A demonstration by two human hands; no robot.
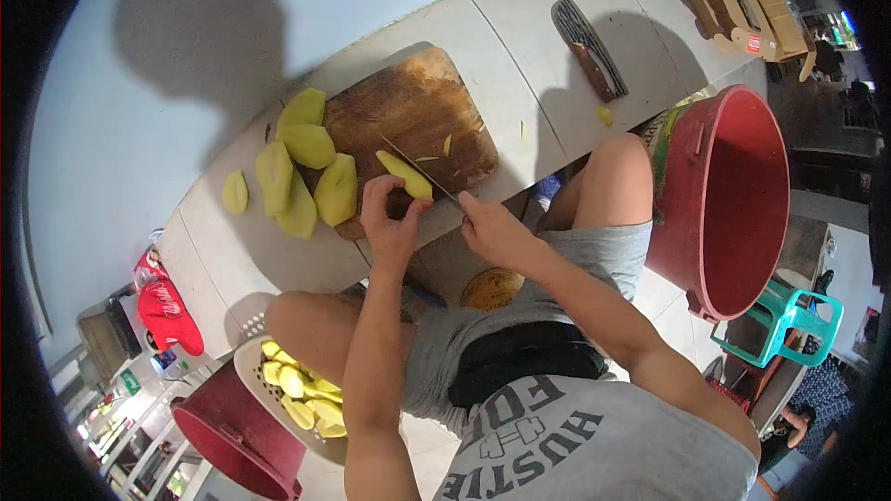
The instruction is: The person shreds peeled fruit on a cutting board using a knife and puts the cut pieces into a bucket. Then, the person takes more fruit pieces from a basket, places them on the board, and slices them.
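My left hand (390,223) is closed on a peeled yellow-green mango piece (406,174) at the near edge of a worn wooden cutting board (408,93). My right hand (497,232) grips a knife (422,170), its thin blade slanting across the board along the side of that piece. The knife's handle is mostly hidden in my fist. Small slivers (446,145) lie on the board right of the blade. Several larger peeled mango pieces (306,145) are heaped at the board's left side, partly on the tiles.
A second, wide-bladed tool (589,48) with a brown handle lies on the tiled counter (506,56). Lower left, a white colander (251,366) holds cut pieces beside a red tub (232,427). Another red tub (691,204) stands right of my knee, near a teal stool (789,320).
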